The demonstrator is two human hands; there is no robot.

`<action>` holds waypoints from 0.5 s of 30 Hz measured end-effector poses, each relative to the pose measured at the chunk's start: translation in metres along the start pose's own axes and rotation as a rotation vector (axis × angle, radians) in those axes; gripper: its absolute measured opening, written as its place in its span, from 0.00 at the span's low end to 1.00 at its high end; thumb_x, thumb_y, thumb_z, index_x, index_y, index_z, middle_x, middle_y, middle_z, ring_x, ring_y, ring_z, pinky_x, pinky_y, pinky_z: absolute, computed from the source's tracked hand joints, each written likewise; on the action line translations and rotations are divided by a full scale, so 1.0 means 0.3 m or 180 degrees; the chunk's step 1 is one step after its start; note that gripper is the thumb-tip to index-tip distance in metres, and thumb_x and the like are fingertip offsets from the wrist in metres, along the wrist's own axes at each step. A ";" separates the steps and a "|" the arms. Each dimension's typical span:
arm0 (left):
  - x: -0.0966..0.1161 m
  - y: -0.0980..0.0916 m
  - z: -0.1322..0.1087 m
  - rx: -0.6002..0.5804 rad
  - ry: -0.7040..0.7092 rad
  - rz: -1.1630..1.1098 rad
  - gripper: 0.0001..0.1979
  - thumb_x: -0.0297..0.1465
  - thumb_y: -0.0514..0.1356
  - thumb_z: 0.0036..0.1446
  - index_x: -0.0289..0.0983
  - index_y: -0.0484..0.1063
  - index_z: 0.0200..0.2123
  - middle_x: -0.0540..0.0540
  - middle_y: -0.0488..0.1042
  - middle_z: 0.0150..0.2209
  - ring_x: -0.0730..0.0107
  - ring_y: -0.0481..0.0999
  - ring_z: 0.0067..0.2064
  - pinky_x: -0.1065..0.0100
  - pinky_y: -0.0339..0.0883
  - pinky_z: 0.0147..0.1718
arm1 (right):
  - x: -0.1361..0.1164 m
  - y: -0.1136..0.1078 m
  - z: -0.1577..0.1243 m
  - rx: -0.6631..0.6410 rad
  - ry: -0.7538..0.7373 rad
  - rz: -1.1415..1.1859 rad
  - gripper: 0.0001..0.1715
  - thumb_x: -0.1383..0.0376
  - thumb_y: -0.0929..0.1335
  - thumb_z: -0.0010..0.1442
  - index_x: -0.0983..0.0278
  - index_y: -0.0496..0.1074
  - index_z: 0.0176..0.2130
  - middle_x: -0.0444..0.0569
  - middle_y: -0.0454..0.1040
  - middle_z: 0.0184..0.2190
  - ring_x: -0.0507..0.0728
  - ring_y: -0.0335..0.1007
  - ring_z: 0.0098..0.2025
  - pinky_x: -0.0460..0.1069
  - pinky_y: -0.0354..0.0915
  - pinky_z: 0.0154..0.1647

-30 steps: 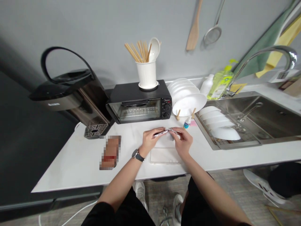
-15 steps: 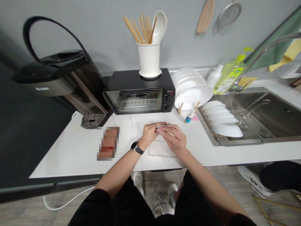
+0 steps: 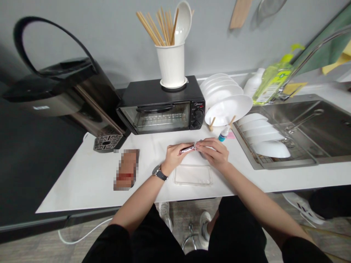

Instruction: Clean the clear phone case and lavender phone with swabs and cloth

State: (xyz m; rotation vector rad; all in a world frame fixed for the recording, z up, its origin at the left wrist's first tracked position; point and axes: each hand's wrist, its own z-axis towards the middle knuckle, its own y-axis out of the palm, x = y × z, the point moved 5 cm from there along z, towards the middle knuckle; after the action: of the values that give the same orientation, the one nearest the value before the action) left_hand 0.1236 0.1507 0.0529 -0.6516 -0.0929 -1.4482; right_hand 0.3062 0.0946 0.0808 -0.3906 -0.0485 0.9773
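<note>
My left hand (image 3: 174, 157), a watch on its wrist, grips a thin phone (image 3: 187, 149) by its left end, tilted nearly edge-on above the counter. At the phone's right end my right hand (image 3: 215, 152) pinches a greyish cloth (image 3: 203, 154) against it. The fingers cover much of the cloth. Just below the hands, a clear phone case (image 3: 193, 175) lies flat on the white counter. A small white bottle with a blue label (image 3: 223, 134) stands behind my right hand, beside a pink slip (image 3: 230, 135).
A toaster oven (image 3: 161, 116) carries a white holder (image 3: 171, 64) of chopsticks and a ladle. Left are a water dispenser (image 3: 79, 95) and a pixelated flat item (image 3: 127, 170). Right are racked plates (image 3: 230, 109), soap bottles and a sink (image 3: 323, 135) with bowls. A co-worker's shoe shows lower right.
My right hand has shifted right along the phone with the cloth, baring more of the phone's edge. The clear case shows more fully. The view has tilted slightly downward.
</note>
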 end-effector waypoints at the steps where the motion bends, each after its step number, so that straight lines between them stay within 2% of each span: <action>1: -0.004 0.001 -0.001 -0.0031 0.0034 0.0082 0.08 0.34 0.68 0.65 0.36 0.81 0.44 0.46 0.87 0.38 0.72 0.86 0.34 0.77 0.78 0.36 | -0.009 0.008 0.000 0.0041 -0.0011 -0.0012 0.26 0.70 0.72 0.68 0.53 0.75 0.62 0.50 0.84 0.43 0.59 0.81 0.45 0.55 0.81 0.43; 4: -0.017 0.005 -0.008 -0.0174 0.0161 0.0358 0.07 0.33 0.63 0.70 0.36 0.81 0.43 0.47 0.86 0.35 0.72 0.86 0.33 0.76 0.78 0.35 | -0.048 0.040 0.005 0.0128 -0.0071 0.0018 0.31 0.72 0.74 0.65 0.55 0.74 0.64 0.50 0.85 0.43 0.59 0.81 0.45 0.55 0.82 0.42; 9: -0.012 0.027 -0.011 -0.0522 0.0380 0.0474 0.14 0.31 0.54 0.75 0.36 0.79 0.52 0.42 0.86 0.45 0.66 0.87 0.46 0.68 0.82 0.44 | -0.088 0.090 -0.021 -0.0039 -0.0168 0.0159 0.35 0.74 0.75 0.64 0.55 0.72 0.65 0.49 0.85 0.48 0.60 0.82 0.50 0.55 0.84 0.46; 12: 0.004 0.030 -0.005 -0.0456 0.0456 0.0450 0.13 0.30 0.55 0.74 0.36 0.79 0.53 0.42 0.86 0.45 0.65 0.88 0.44 0.68 0.83 0.42 | -0.082 0.086 -0.037 -0.0024 -0.0187 0.0111 0.36 0.75 0.76 0.62 0.55 0.72 0.65 0.49 0.85 0.48 0.60 0.83 0.50 0.54 0.84 0.47; 15: 0.013 0.018 0.002 -0.0235 0.0390 0.0352 0.08 0.30 0.60 0.71 0.37 0.79 0.48 0.43 0.86 0.43 0.67 0.88 0.41 0.71 0.82 0.40 | -0.061 0.059 -0.028 0.0127 -0.0150 -0.0044 0.36 0.74 0.76 0.63 0.55 0.72 0.65 0.48 0.85 0.46 0.59 0.83 0.48 0.54 0.84 0.44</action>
State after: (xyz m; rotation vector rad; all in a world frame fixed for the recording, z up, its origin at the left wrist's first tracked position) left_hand 0.1294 0.1474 0.0532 -0.6171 0.0915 -1.3861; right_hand 0.2837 0.0859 0.0695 -0.3303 -0.0742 0.9725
